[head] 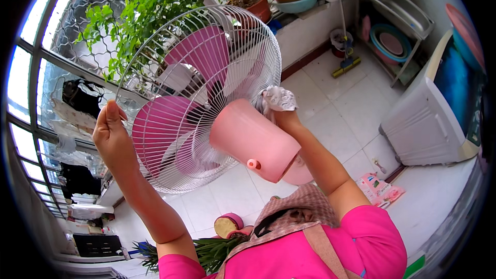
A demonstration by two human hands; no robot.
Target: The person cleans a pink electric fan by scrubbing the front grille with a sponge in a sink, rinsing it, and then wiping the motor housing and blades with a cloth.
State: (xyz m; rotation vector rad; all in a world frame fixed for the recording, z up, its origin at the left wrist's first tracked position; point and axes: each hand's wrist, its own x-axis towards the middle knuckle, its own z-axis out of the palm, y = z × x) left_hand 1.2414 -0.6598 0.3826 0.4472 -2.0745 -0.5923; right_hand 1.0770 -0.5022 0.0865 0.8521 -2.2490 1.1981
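An electric fan with a pink motor housing (252, 139) and pink blades (162, 120) stands before me, tilted in the view. Its round wire guard (267, 42) encloses the blades. My left hand (114, 139) pinches the guard's outer rim at the left, thumb uppermost. On the other side, my right hand (285, 118) grips a crumpled white cloth (281, 99), which lies against the guard's wires beside the housing. The cloth covers most of the right fingers. A small pink knob (253, 164) sticks out from the housing.
Potted plants (252, 4) line a ledge by the wire-mesh window. A mop (346, 66) stands near a steel sink (403, 6) with basins below. At the right is a washing machine (430, 120). A pink package (379, 190) and a round stool (228, 224) lie lower down.
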